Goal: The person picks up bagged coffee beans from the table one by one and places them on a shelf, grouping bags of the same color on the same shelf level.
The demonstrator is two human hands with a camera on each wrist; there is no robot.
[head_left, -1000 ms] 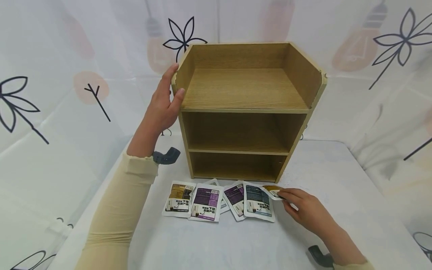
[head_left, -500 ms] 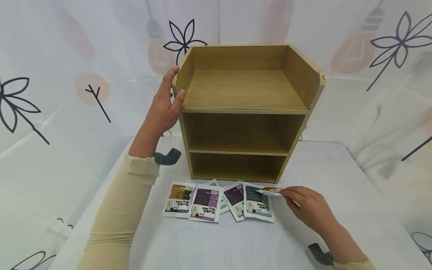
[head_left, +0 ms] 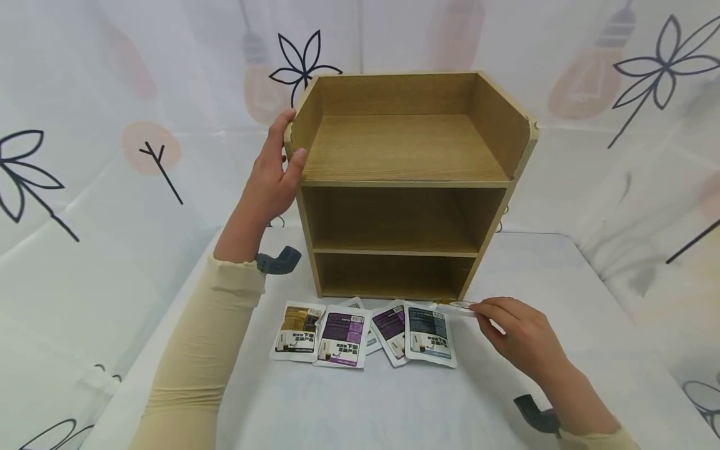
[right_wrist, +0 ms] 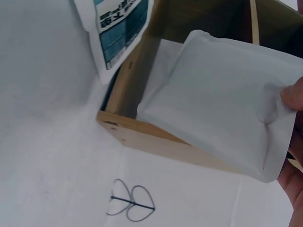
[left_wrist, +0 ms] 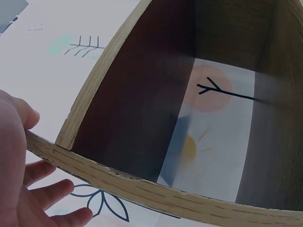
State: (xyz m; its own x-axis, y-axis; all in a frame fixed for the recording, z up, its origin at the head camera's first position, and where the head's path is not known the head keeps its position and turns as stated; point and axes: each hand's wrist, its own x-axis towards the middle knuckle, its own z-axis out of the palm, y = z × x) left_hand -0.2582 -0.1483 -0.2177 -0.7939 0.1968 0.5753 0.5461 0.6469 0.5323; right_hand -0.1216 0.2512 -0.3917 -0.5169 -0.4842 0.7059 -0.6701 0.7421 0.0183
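Note:
A three-tier wooden shelf (head_left: 405, 187) stands on the white table (head_left: 394, 406). My left hand (head_left: 274, 175) grips its upper left side panel (left_wrist: 118, 182), thumb on the inside and fingers outside. In front of the shelf lie several printed sachets (head_left: 343, 334) in a row. My right hand (head_left: 514, 337) pinches one sachet (head_left: 452, 305) by its edge and holds it flat, just off the table, by the shelf's lower right corner. The right wrist view shows that sachet's plain white side (right_wrist: 222, 99) before the shelf's base (right_wrist: 161, 139).
A white cloth with flower and bulb prints (head_left: 112, 125) hangs behind and beside the table. A blue-grey sachet (right_wrist: 116, 33) lies closest to the lifted one. The table's right part (head_left: 562, 300) carries nothing.
My right hand has lifted the gold-brown sachet off the table and turned it flat, edge-on to the head camera, moving it slightly toward the shelf. The left hand has stayed on the shelf's side.

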